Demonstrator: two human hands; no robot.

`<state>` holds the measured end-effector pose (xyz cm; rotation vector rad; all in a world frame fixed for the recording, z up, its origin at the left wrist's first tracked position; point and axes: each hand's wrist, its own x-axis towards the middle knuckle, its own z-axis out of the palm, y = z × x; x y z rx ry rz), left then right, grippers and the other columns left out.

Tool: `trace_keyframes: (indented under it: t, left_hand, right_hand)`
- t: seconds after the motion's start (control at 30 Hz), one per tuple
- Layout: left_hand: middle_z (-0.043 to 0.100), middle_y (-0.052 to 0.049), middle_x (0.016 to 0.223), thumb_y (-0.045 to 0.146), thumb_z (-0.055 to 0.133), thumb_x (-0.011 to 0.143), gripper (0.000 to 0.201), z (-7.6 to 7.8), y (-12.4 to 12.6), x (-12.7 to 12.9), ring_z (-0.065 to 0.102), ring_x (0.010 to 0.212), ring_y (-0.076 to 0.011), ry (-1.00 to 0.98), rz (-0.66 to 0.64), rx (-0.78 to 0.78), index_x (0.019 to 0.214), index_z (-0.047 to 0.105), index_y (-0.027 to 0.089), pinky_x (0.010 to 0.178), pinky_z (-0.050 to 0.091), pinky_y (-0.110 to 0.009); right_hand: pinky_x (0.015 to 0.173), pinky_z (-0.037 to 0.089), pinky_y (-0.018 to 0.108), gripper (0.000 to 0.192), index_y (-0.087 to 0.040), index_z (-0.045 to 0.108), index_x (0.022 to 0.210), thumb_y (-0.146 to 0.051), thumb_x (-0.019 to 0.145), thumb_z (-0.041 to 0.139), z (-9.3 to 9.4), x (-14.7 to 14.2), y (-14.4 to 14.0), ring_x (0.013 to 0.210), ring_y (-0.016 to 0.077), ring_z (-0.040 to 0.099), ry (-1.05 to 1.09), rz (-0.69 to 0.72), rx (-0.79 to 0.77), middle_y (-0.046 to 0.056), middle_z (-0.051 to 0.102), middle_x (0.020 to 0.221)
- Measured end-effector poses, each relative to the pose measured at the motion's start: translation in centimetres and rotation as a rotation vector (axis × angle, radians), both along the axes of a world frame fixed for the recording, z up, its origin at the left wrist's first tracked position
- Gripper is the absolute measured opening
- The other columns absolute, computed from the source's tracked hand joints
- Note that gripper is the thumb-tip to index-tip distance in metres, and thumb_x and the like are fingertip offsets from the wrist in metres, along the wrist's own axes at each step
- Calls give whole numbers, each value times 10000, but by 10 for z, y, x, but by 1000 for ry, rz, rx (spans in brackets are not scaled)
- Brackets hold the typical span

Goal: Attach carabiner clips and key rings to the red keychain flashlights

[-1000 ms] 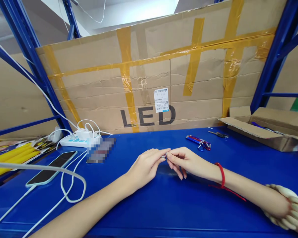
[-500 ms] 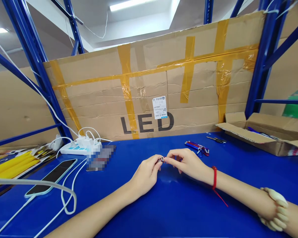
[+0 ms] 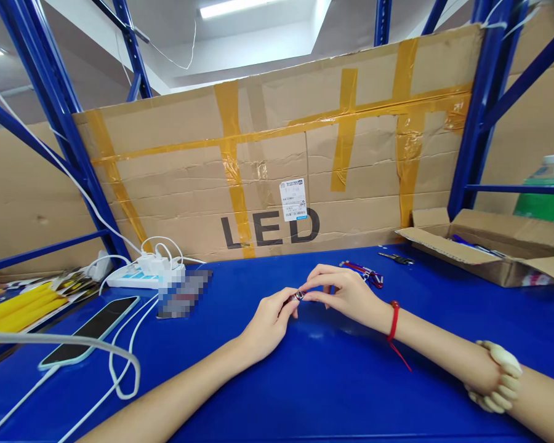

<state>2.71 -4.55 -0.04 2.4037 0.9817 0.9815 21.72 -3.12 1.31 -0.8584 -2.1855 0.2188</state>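
Observation:
Between thumb and fingers, my left hand point(image 3: 268, 321) pinches a small shiny metal piece point(image 3: 298, 296); its exact kind is too small to make out. My right hand point(image 3: 351, 296) has its thumb and forefinger closed at the right end of that piece, touching it. The other right fingers are loosely curled. Both hands are just above the blue tabletop point(image 3: 277, 394). Behind my right hand, partly hidden by it, lie red and blue strap-like items with metal clips point(image 3: 373, 278). Farther back rests a key point(image 3: 397, 258) with a dark head.
An open cardboard box point(image 3: 493, 267) with pens inside stands at the right. On the left are a phone point(image 3: 90, 332), white cables point(image 3: 132, 354), a power strip point(image 3: 138, 277) and yellow packets point(image 3: 23, 307). A taped cardboard sheet point(image 3: 189, 197) closes off the back.
My right forefinger has lifted and spread from the thumb, now over the top of the metal piece, which shows more. My left hand keeps its pinch. The whole view has shifted slightly.

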Motion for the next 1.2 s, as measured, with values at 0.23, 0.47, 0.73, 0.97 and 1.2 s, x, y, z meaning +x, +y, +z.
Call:
trace_keyframes:
  t: [0.23, 0.47, 0.73, 0.97, 1.2]
  left_hand:
    - [548, 21, 708, 257, 370, 892, 319, -1, 1, -1, 533, 674, -131, -41, 74, -86, 1196, 433, 183, 701, 423, -253]
    - [379, 63, 631, 314, 486, 825, 194, -1, 5, -1, 392, 575, -103, -165, 217, -214, 969, 490, 184, 573, 346, -220]
    - [371, 79, 620, 257, 523, 761, 223, -5, 8, 0, 351, 542, -84, -165, 264, -247, 710, 312, 204, 555, 324, -218]
    - [427, 71, 639, 245, 501, 763, 195, -3, 7, 1, 350, 542, -93, -116, 249, -299, 710, 316, 210, 556, 310, -229]
    - [447, 62, 653, 279, 483, 790, 187, -2, 7, 1, 383, 565, -105, -81, 269, -315, 718, 325, 210, 572, 317, -237]
  right_hand:
    - [533, 410, 217, 271, -215, 685, 897, -438, 814, 556, -1, -1, 1, 510, 69, 521, -11, -75, -42, 26, 625, 896]
    - [670, 429, 285, 217, -246, 707, 890, -394, 809, 570, -7, 8, 11, 853, 198, 589, -335, -251, 2, 32, 637, 921]
    - [673, 423, 267, 127, -249, 711, 830, -263, 791, 591, -8, 4, 9, 914, 189, 570, -423, -251, -17, 16, 641, 957]
    - [633, 406, 258, 150, -240, 696, 779, -309, 810, 567, -11, -1, 9, 891, 185, 568, -421, -252, -9, 12, 648, 918]
    - [651, 406, 249, 107, -219, 670, 724, -237, 770, 575, -10, -7, 5, 845, 169, 585, -375, -202, -50, 0, 658, 847]
